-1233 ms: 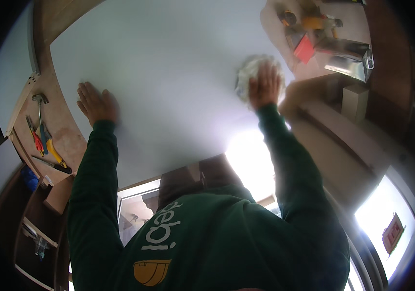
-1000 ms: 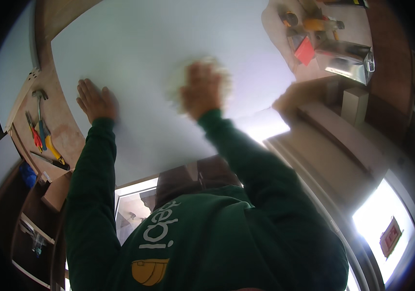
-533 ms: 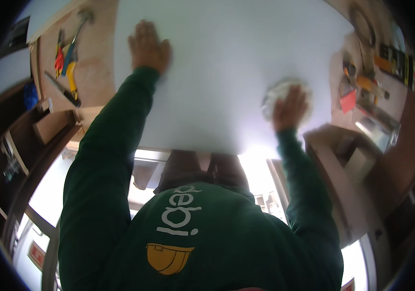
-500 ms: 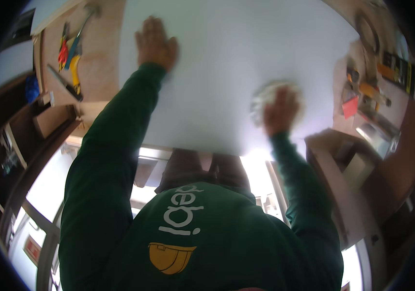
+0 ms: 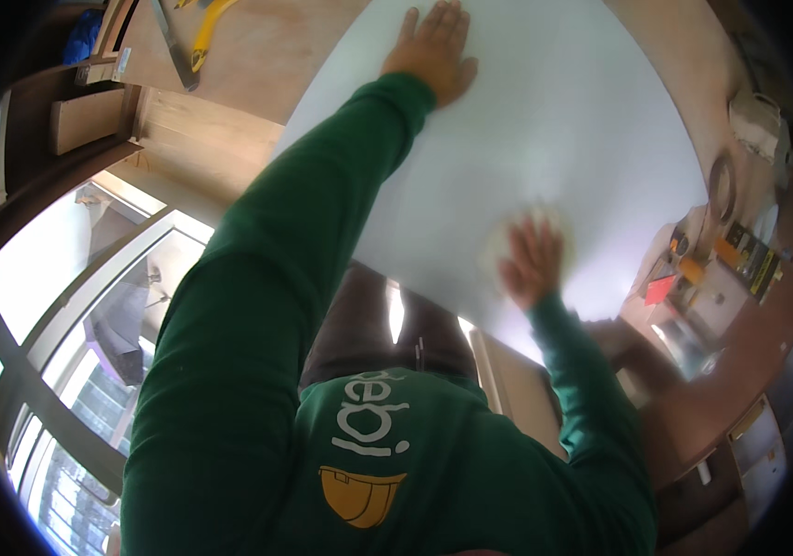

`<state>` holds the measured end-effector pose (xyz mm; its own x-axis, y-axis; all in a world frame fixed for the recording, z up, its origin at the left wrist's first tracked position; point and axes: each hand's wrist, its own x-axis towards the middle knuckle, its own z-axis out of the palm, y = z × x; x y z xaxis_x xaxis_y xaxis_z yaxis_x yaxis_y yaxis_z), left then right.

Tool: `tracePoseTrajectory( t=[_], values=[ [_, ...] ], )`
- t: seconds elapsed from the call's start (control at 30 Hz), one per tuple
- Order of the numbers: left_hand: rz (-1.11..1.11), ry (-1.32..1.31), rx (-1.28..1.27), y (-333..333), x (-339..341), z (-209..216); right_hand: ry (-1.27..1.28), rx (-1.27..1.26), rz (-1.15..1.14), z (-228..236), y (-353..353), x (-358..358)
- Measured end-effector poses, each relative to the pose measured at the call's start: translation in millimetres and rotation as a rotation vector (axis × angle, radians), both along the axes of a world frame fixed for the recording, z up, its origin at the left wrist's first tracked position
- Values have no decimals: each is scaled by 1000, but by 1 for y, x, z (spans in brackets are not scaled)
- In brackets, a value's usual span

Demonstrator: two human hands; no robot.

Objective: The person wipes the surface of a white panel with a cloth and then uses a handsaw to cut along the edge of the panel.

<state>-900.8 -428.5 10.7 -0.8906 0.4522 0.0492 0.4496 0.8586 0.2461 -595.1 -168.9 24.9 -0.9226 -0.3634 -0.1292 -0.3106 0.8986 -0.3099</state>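
Observation:
A large smooth white sheet (image 5: 480, 167) lies on the wooden workbench before me. My left hand (image 5: 435, 51) rests flat on its far left part, fingers stretched out, holding nothing. Nearer and to the right, my right hand (image 5: 533, 259) lies with spread fingers on a pale, roundish cloth or pad (image 5: 558, 222). That pad is blurred, so its exact kind cannot be made out. It sits between my palm and the sheet, close to the sheet's near edge.
Left of the sheet lie a handsaw-like blade (image 5: 172, 42) and a yellow-handled tool (image 5: 209, 32) on the bench (image 5: 266, 60). To the right are a ring of tape (image 5: 723, 185), a red piece (image 5: 659, 289), a black-and-yellow box (image 5: 754, 262) and a pale bundle (image 5: 756, 120).
The view has turned, so the sheet appears slanted. My right hand and the pad appear slightly nearer my body. My left hand stays flat on the sheet.

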Motion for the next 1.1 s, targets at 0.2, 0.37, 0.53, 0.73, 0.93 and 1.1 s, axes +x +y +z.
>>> tracePoseTrajectory(
  t=[0.2, 0.37, 0.53, 0.73, 0.93, 1.1],
  values=[
    [67, 36, 34, 13, 8, -6, 79, -8, -27, -5, 0, 5],
    [123, 93, 382, -11, 5, -7, 83, 66, 154, 8, -147, -121],
    [453, 118, 953, -95, 29, 4, 97, 120, 176, -6, -153, -134],
    [934, -539, 1283, -260, 155, 7, 98, 119, 199, -5, -157, -134],
    [939, -840, 1698, -241, 211, -17, 89, 72, 309, -10, -145, -119],
    [888, -1024, 2072, -251, 223, -15, 27, 109, 373, -5, -128, -95]
  ],
)
